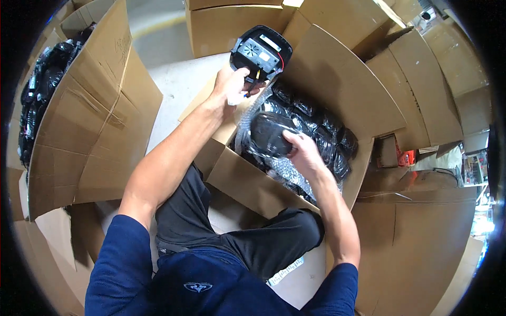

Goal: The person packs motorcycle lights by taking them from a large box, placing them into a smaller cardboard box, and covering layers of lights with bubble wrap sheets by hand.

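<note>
My left hand (234,84) is raised over the far left side of an open cardboard box (253,176), closed on a black rounded device (240,62). The device shows a grey panel with a round vent and a few thin coloured wires. Something small and white (235,98) is also at this hand, too unclear to name. Over the box, my right hand (303,150) grips a black rounded unit (270,136) in shiny clear plastic, its outline slightly blurred. Beneath lie several plastic-wrapped black units (319,121) in rows, with clear bubble wrap (292,171) along the near left side.
A tall cardboard box (89,116) at the left holds more bagged black items (45,89). Large cartons (237,26) stand behind, and others (416,237) crowd the right. A red object (406,158) shows among the right cartons. My knees are close to the box's near wall.
</note>
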Action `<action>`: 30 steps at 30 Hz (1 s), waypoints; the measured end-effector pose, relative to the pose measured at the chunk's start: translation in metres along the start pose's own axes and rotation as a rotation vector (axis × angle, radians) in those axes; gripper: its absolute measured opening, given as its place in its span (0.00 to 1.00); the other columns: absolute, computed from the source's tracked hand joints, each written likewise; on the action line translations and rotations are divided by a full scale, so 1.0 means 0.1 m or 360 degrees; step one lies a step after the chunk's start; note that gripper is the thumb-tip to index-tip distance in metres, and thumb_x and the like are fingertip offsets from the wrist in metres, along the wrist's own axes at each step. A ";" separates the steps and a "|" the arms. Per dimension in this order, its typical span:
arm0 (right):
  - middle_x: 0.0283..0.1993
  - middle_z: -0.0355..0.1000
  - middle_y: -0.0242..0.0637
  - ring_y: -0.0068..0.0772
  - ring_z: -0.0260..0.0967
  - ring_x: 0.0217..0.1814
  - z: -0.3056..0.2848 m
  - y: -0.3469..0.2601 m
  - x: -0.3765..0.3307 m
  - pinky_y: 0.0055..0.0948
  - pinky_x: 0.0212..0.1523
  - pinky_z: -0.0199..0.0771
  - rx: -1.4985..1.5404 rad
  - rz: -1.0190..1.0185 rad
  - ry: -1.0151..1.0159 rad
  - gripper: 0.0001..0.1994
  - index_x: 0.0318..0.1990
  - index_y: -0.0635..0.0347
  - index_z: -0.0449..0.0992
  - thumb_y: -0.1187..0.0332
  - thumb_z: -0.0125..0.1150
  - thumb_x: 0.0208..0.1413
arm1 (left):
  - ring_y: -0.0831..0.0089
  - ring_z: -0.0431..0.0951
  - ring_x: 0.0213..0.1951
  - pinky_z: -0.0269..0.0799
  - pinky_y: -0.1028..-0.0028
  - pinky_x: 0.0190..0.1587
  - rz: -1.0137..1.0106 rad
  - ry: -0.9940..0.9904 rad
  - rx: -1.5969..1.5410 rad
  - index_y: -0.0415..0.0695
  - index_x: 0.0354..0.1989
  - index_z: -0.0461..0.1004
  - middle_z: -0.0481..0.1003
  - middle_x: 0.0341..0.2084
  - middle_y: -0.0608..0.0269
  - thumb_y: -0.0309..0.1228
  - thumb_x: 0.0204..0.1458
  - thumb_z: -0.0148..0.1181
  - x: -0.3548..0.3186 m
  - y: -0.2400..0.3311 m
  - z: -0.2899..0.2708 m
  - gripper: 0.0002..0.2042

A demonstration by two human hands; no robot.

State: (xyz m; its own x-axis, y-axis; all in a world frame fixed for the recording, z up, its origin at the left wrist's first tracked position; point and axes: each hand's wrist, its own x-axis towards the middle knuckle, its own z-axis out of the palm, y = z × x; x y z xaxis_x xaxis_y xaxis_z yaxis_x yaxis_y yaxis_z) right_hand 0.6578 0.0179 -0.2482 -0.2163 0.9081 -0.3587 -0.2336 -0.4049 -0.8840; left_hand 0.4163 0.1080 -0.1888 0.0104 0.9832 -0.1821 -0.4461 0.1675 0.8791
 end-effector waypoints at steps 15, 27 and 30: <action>0.38 0.72 0.21 0.13 0.66 0.32 -0.25 0.49 0.15 0.19 0.31 0.69 -0.0367 0.0076 0.0191 0.14 0.47 0.54 0.74 0.61 0.69 0.59 | 0.65 0.85 0.29 0.84 0.69 0.28 -0.0112 0.0028 0.0054 0.29 0.46 0.75 0.80 0.32 0.47 0.21 0.58 0.50 0.04 -0.07 -0.08 0.12; 0.30 0.73 0.34 0.24 0.73 0.26 0.09 0.64 0.27 0.29 0.31 0.83 -0.0620 0.0428 0.0222 0.19 0.37 0.61 0.69 0.58 0.73 0.56 | 0.63 0.85 0.33 0.83 0.66 0.35 -0.0107 -0.0104 0.0459 0.31 0.51 0.73 0.81 0.34 0.47 0.23 0.60 0.49 0.21 -0.21 -0.26 0.13; 0.25 0.76 0.37 0.25 0.71 0.22 0.18 0.73 0.33 0.27 0.24 0.73 -0.1134 0.0635 0.0246 0.20 0.31 0.63 0.77 0.53 0.74 0.54 | 0.63 0.85 0.29 0.81 0.69 0.30 -0.0076 -0.0026 0.0617 0.31 0.49 0.74 0.81 0.33 0.48 0.25 0.60 0.52 0.21 -0.16 -0.23 0.13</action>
State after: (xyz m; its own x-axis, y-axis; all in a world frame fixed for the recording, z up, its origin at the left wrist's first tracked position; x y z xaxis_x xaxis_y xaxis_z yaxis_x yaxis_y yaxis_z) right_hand 0.6162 0.0160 -0.3194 -0.0106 0.7362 -0.6767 0.5004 -0.5819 -0.6410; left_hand 0.4033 0.1247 -0.2171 0.0388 0.9742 -0.2225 -0.0738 0.2248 0.9716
